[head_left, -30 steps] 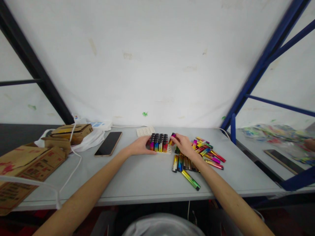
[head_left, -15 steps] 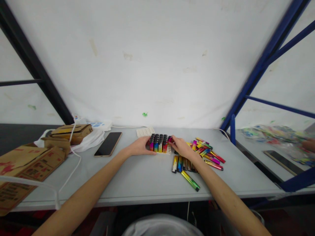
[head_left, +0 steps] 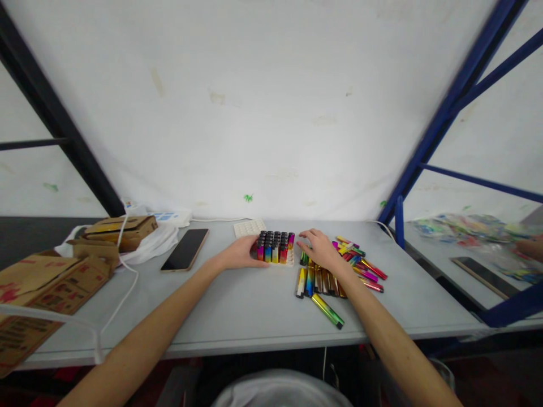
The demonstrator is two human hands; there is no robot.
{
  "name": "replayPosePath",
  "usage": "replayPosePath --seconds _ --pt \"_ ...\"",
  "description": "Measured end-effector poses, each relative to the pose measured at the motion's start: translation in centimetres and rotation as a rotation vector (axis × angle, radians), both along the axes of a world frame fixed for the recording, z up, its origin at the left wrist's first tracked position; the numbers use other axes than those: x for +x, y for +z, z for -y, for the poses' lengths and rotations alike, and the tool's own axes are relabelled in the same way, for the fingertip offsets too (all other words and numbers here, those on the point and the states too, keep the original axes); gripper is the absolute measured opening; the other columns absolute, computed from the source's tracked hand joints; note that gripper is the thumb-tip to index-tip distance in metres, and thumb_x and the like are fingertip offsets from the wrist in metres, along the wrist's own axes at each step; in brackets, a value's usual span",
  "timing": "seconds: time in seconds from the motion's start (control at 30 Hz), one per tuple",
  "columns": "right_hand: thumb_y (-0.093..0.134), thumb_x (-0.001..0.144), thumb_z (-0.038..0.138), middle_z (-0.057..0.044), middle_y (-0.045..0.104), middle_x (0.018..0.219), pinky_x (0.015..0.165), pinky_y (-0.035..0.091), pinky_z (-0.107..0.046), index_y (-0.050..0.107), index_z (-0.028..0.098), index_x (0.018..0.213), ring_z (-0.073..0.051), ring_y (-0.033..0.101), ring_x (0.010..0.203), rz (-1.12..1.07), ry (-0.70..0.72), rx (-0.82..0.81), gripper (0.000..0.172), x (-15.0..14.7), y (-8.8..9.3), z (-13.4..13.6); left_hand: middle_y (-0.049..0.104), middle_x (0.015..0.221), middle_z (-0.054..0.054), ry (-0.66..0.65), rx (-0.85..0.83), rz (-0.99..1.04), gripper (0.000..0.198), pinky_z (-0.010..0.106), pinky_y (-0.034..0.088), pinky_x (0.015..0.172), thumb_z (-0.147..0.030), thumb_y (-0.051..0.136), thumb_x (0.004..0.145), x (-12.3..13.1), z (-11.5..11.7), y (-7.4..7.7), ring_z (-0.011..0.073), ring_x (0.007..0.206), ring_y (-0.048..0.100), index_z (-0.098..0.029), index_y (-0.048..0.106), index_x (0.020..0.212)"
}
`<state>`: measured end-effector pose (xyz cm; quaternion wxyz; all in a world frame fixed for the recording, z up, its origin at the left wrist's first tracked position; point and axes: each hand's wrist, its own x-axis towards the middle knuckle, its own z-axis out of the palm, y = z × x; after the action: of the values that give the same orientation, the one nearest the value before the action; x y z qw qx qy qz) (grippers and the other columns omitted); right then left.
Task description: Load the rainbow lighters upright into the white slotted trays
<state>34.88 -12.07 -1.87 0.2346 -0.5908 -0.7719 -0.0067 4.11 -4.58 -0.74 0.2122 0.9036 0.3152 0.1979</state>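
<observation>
Upright lighters [head_left: 272, 249] with black tops and shiny coloured bodies stand in rows in a white tray [head_left: 290, 258] at the middle of the table. My left hand [head_left: 241, 252] grips the tray's left side, thumb in front and fingers partly hidden behind. A lone purple-and-yellow lighter [head_left: 291, 240] stands at the right back, with bare tray slots in front of it. Just right of the tray, my right hand [head_left: 319, 249] holds nothing and its fingers are apart, over a loose pile of lighters [head_left: 354, 263]. A green-and-yellow lighter [head_left: 328, 311] lies nearest the table's front edge.
Another white tray [head_left: 249, 228] lies behind, near the wall. At left are a phone [head_left: 185, 250], a white plastic bag [head_left: 159, 244], cardboard boxes [head_left: 55, 282] and a white cable [head_left: 134, 277]. Blue frame posts [head_left: 436, 121] rise at right, with another person's hand [head_left: 530, 247] beyond.
My right hand has let go of the purple-and-yellow lighter, now standing in the tray, and moved right to the loose pile. My left hand stays on the tray.
</observation>
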Motion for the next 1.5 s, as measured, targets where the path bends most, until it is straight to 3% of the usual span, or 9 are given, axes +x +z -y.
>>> replayPosePath --seconds 0.23,0.47,0.73,0.9,1.03,1.23,1.33,1.43,1.5 --pt "0.064 0.1 0.054 -0.019 0.067 0.117 0.103 0.047 -0.046 0.07 0.018 0.129 -0.033 0.064 0.11 0.088 -0.046 -0.085 0.047 1.1 -0.6 1.0 0.076 0.119 0.011 0.01 0.01 -0.008 0.074 0.042 0.056 0.094 -0.068 0.086 0.068 0.0 0.0 0.0 0.0361 0.108 0.071 -0.018 0.07 0.121" --pt "0.066 0.101 0.041 -0.015 0.067 0.118 0.1 0.05 -0.041 0.068 0.017 0.131 -0.028 0.068 0.108 0.035 -0.016 -0.146 0.038 0.4 -0.3 0.4 0.077 0.116 0.009 0.009 0.007 -0.007 0.073 0.04 0.057 0.09 -0.067 0.086 0.069 0.0 0.1 0.0 0.0355 0.108 0.071 -0.019 0.069 0.122" --pt "0.07 0.089 0.012 -0.011 0.067 0.12 0.093 0.057 -0.036 0.065 0.017 0.13 -0.019 0.071 0.095 -0.207 0.119 -0.1 0.041 -0.6 -0.6 -0.1 0.078 0.114 0.01 0.024 0.013 -0.009 0.071 0.041 0.057 0.09 -0.066 0.086 0.068 0.0 0.0 -0.1 0.0359 0.107 0.071 -0.019 0.071 0.119" --pt "0.069 0.087 0.011 -0.011 0.073 0.12 0.093 0.06 -0.037 0.065 0.019 0.127 -0.019 0.074 0.098 -0.513 0.077 -0.077 0.041 -0.4 -1.0 -0.9 0.077 0.118 0.009 0.002 0.011 0.017 0.073 0.041 0.057 0.093 -0.066 0.086 0.069 0.0 0.1 -0.1 0.0356 0.109 0.071 -0.021 0.07 0.123" --pt "0.069 0.087 0.017 -0.01 0.078 0.108 0.095 0.06 -0.039 0.068 0.018 0.113 -0.021 0.075 0.1 -0.745 -0.011 -0.078 0.026 0.4 -1.0 -1.5 0.077 0.121 0.01 -0.01 0.013 0.028 0.075 0.042 0.057 0.094 -0.066 0.086 0.069 0.0 0.0 -0.1 0.0364 0.111 0.071 -0.02 0.069 0.126" --pt "0.065 0.092 0.043 -0.017 0.071 0.131 0.06 0.061 -0.032 0.067 0.017 0.121 -0.018 0.074 0.07 -0.959 -0.009 -0.176 0.039 0.1 -0.1 -0.8 0.077 0.121 0.01 -0.002 0.02 0.012 0.075 0.042 0.057 0.092 -0.067 0.086 0.068 0.0 0.1 0.0 0.0372 0.11 0.071 -0.02 0.069 0.124" --pt "0.067 0.089 0.05 -0.011 0.078 0.102 0.051 0.054 -0.03 0.068 0.016 0.124 -0.015 0.065 0.053 -0.933 -0.019 -0.201 0.048 -0.4 0.2 -0.4 0.077 0.118 0.01 0.01 0.016 -0.015 0.073 0.041 0.057 0.092 -0.067 0.086 0.069 0.0 0.1 0.1 0.0372 0.11 0.071 -0.019 0.069 0.122" --pt "0.069 0.086 0.052 0.0 0.068 0.061 0.048 0.048 -0.028 0.071 0.016 0.118 -0.016 0.059 0.045 -0.872 -0.069 -0.215 0.049 -0.5 0.4 -0.3 0.077 0.119 0.009 -0.008 0.008 -0.009 0.073 0.04 0.057 0.091 -0.067 0.085 0.07 0.0 0.1 0.1 0.0365 0.11 0.071 -0.019 0.069 0.123" --pt "0.071 0.083 0.053 0.001 0.067 0.061 0.047 0.046 -0.027 0.072 0.017 0.114 -0.015 0.058 0.046 -0.863 -0.09 -0.166 0.048 -0.5 0.4 -0.3 0.076 0.121 0.01 -0.024 0.008 0.005 0.075 0.04 0.057 0.091 -0.067 0.085 0.071 0.0 0.1 0.1 0.0362 0.111 0.071 -0.019 0.068 0.126"
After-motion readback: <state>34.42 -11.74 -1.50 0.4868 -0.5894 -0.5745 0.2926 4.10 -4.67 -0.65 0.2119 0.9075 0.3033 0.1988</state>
